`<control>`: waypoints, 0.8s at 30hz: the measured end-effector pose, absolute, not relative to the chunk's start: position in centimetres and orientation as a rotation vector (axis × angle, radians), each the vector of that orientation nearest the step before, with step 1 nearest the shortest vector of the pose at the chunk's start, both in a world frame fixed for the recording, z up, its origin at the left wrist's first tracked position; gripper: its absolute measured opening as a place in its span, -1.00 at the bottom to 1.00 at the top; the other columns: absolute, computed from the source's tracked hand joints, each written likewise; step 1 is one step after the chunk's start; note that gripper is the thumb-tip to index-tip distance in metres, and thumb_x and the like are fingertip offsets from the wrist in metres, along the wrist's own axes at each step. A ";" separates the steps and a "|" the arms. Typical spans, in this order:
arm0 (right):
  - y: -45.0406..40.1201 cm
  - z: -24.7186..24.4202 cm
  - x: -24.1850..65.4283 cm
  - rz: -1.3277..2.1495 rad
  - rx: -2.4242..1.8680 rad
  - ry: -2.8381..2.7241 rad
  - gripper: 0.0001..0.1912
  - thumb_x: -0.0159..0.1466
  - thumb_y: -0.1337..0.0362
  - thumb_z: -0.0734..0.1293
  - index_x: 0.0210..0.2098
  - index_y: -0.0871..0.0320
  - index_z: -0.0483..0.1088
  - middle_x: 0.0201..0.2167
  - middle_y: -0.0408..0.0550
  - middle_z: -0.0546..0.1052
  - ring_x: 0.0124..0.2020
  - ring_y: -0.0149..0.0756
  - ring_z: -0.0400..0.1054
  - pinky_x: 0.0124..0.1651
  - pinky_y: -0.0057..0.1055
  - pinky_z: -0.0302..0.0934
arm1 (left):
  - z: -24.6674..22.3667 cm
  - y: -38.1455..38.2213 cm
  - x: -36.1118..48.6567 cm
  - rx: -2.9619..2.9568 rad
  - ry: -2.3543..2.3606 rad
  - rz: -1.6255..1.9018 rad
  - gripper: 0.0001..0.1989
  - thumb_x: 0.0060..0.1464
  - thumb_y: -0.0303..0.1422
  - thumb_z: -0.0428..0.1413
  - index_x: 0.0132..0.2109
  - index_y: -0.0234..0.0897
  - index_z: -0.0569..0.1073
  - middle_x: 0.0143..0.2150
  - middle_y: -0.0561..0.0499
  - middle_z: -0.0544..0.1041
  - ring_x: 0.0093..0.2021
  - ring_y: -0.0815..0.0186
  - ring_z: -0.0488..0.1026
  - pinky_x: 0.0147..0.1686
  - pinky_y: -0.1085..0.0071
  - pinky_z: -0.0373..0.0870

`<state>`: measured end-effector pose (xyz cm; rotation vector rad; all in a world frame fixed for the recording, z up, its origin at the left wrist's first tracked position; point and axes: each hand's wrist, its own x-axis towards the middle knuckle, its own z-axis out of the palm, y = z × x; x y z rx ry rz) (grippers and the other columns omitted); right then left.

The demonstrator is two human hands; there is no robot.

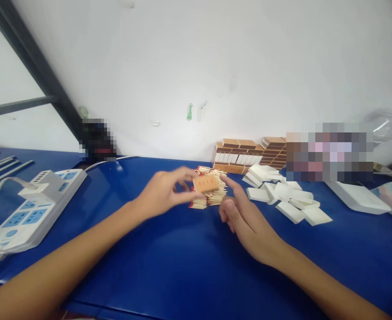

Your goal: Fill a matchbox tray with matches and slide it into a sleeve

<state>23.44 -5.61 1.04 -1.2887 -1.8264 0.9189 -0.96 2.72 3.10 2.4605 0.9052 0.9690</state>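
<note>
Between the thumb and fingers of my left hand point(164, 191) is an orange-brown matchbox point(205, 183), gripped at its left end and held above the table. My right hand point(244, 218) is just to the right of it, index finger stretched out close to the box's right end. Whether that fingertip touches the box I cannot tell. The other right fingers are bent, and I see nothing in them. Behind and below the matchbox lies a pile of red-tipped matches point(217, 198), partly covered by the box and my left fingers.
Stacked matchboxes point(272, 153) stand against the wall. White matchbox trays point(289, 211) lie loosely heaped on the blue table point(182, 271) at right. A white power strip point(37, 213) with a plugged-in cable occupies the left. Farther right is a white flat object point(359, 198).
</note>
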 end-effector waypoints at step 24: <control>-3.1 2.0 26.1 0.340 -1.422 -2.077 -0.58 0.51 -0.03 0.13 -0.14 0.07 0.50 -0.42 -0.07 0.59 -0.42 -0.18 0.46 -0.33 -0.30 0.17 | 2.0 13.3 1.7 2.549 1.215 0.809 -0.78 0.31 -0.24 0.15 -0.15 -0.28 0.61 -0.22 -0.06 0.69 -0.24 0.29 0.60 -0.20 0.40 0.44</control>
